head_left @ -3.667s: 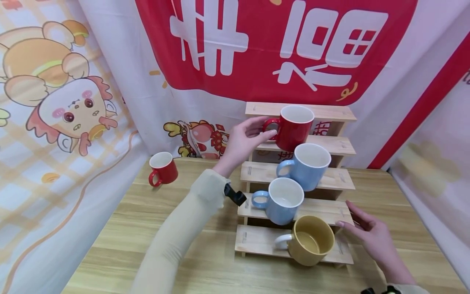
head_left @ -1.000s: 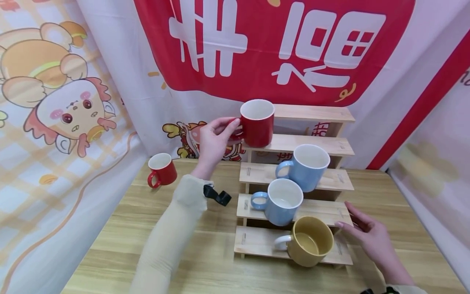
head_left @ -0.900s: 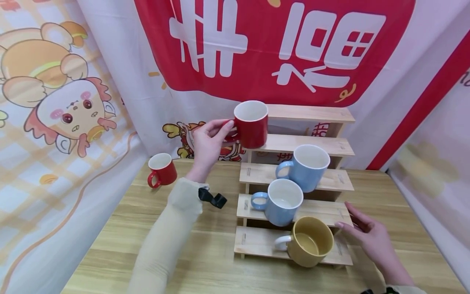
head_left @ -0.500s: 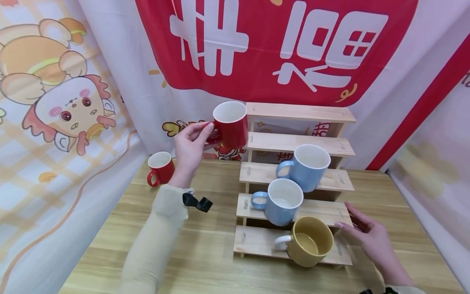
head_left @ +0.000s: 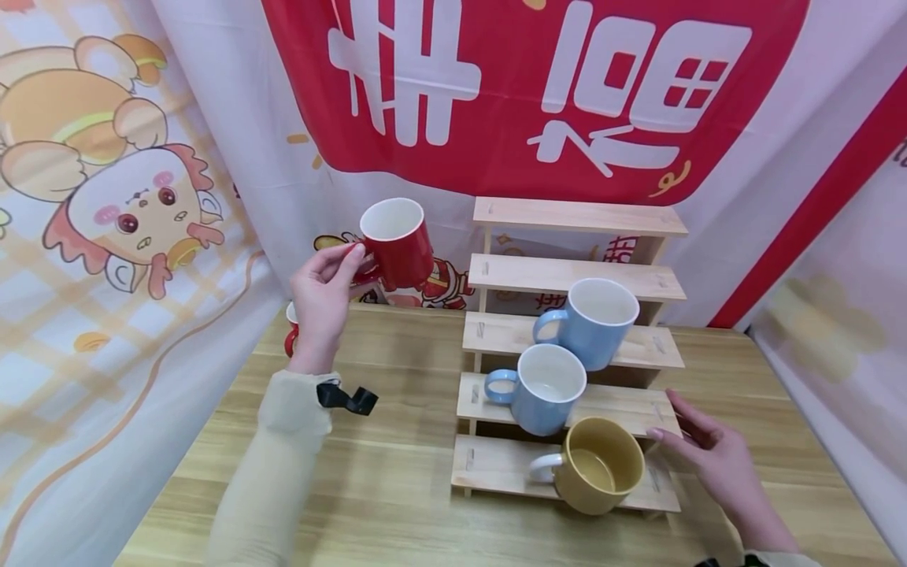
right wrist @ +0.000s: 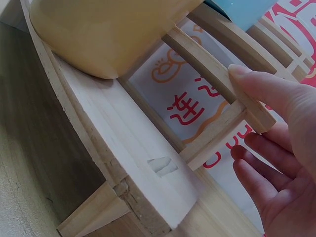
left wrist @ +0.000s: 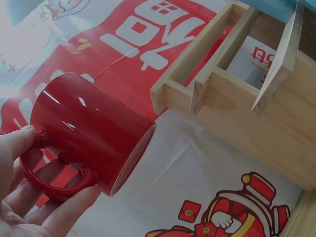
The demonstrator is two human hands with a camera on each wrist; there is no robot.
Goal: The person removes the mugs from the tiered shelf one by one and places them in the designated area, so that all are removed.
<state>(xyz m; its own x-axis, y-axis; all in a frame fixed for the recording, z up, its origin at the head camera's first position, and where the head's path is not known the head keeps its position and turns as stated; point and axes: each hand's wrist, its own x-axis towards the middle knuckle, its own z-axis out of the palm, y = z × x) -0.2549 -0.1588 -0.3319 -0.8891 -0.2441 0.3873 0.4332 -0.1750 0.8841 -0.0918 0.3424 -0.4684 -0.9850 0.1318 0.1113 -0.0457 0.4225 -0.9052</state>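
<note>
My left hand [head_left: 320, 303] grips the handle of a red mug [head_left: 404, 250], white inside, held in the air left of the wooden tiered rack [head_left: 577, 273]. In the left wrist view the mug [left wrist: 94, 128] is tilted, with fingers through and around its handle. My right hand [head_left: 716, 457] holds the right end of the rack's second step from the bottom; in the right wrist view the thumb lies on that step [right wrist: 217, 69] and the fingers sit below. Two light blue mugs [head_left: 602, 323] and a mustard mug [head_left: 598, 465] with a white handle stand on the lower steps.
Behind my left wrist a second red mug [head_left: 291, 335] on the wood-grain table [head_left: 397, 488] is mostly hidden. Printed cloth [head_left: 425, 177] hangs at the back and both sides. The rack's top two steps bear no mugs.
The red mug has moved from in front of the rack's upper steps leftward in my left hand, off the rack's side. My left arm now covers most of the other red mug. The right hand stays put.
</note>
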